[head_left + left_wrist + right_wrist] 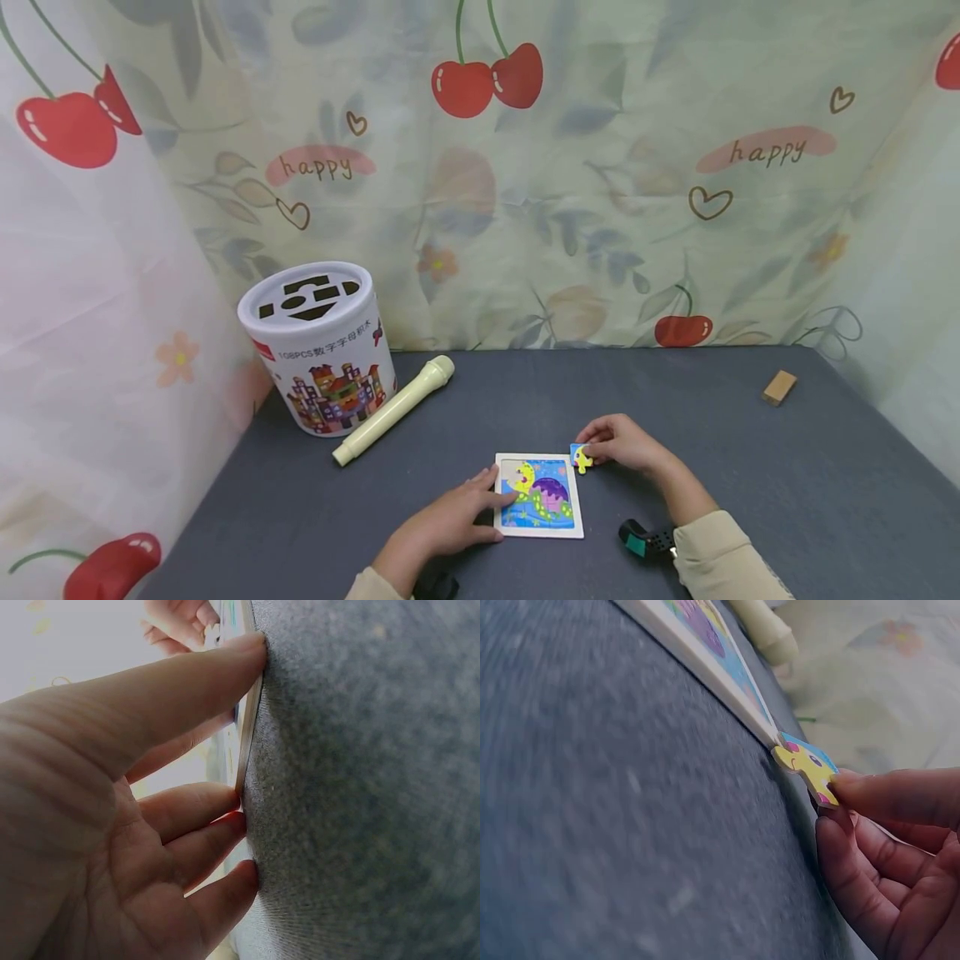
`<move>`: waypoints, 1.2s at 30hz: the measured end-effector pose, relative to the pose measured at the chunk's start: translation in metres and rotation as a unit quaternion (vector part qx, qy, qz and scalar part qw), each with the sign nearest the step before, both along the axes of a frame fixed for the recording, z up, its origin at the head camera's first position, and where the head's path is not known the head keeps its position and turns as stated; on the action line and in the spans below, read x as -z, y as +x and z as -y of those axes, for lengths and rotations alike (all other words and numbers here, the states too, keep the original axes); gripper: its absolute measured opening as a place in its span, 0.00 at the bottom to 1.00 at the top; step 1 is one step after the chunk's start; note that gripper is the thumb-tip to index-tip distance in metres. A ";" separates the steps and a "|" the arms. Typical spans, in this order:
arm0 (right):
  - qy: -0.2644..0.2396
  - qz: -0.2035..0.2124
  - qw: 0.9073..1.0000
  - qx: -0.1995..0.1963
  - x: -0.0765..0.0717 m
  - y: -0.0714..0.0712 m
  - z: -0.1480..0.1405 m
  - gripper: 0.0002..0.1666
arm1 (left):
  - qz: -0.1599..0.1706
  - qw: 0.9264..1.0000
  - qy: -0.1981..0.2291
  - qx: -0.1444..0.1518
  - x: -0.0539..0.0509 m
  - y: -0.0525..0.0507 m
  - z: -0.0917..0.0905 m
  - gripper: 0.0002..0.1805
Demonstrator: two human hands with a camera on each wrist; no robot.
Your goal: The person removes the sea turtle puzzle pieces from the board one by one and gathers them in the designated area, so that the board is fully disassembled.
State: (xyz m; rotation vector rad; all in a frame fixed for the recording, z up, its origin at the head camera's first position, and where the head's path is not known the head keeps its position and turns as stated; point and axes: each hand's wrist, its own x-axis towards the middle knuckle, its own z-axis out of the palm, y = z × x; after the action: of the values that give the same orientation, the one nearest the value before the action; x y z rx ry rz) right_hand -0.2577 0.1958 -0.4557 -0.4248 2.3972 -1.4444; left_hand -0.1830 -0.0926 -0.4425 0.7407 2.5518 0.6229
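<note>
A square jigsaw puzzle (551,493) in a pale wooden frame (538,532) lies on the dark table, showing a yellow dinosaur and a purple shape. Bare wood shows at its upper left corner. My left hand (457,518) rests along the frame's left side, the index finger reaching over the picture and the thumb at the near corner. In the left wrist view, its fingers (195,814) look fairly straight against the frame edge. Between thumb and fingers, my right hand (626,446) pinches a blue and yellow puzzle piece (810,771) beside the frame's upper right corner.
A white bucket (330,350) with shaped holes in its lid stands at the back left, a cream microphone-shaped stick (393,410) beside it. A small wooden block (780,387) lies at the far right. Patterned cloth (510,250) hangs behind the table.
</note>
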 end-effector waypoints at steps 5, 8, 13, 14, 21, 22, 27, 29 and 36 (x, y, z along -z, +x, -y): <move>-0.005 0.003 1.000 -0.005 0.000 0.000 -0.009 0.12 | 0.013 1.000 0.004 -0.007 0.001 0.000 0.000 0.28; 0.001 0.008 1.000 0.010 0.000 0.000 -0.014 0.13 | 0.018 1.000 0.003 -0.009 0.001 0.000 0.000 0.28; 0.016 0.005 0.999 0.032 0.002 0.001 -0.020 0.12 | 0.028 1.000 0.004 -0.013 0.001 -0.001 0.000 0.29; 0.018 0.003 0.999 0.032 0.002 0.001 -0.021 0.12 | 0.029 0.999 0.004 -0.014 0.001 -0.001 0.000 0.29; 0.030 -0.019 0.999 0.028 0.004 0.000 -0.022 0.13 | 0.033 0.999 0.000 -0.017 -0.001 -0.001 -0.001 0.28; 0.030 -0.022 0.999 0.027 0.005 0.000 -0.022 0.13 | 0.032 0.999 -0.001 -0.017 -0.002 -0.001 -0.001 0.28; 0.042 -0.034 0.998 0.032 0.006 0.001 -0.020 0.13 | 0.026 1.000 -0.005 -0.015 -0.001 -0.001 -0.001 0.28; 0.050 -0.041 0.997 0.036 0.006 0.002 -0.019 0.12 | 0.024 1.000 -0.005 -0.015 -0.001 -0.001 -0.001 0.28; 0.067 -0.067 0.995 0.036 0.005 0.004 -0.017 0.11 | 0.027 1.000 -0.002 -0.013 -0.001 -0.001 -0.001 0.28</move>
State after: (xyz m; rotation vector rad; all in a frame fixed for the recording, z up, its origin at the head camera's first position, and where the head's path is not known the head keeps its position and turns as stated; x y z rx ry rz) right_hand -0.2539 0.2130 -0.4612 -0.4198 2.6228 -1.3123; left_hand -0.1842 -0.0920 -0.4419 0.6819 2.5166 0.6366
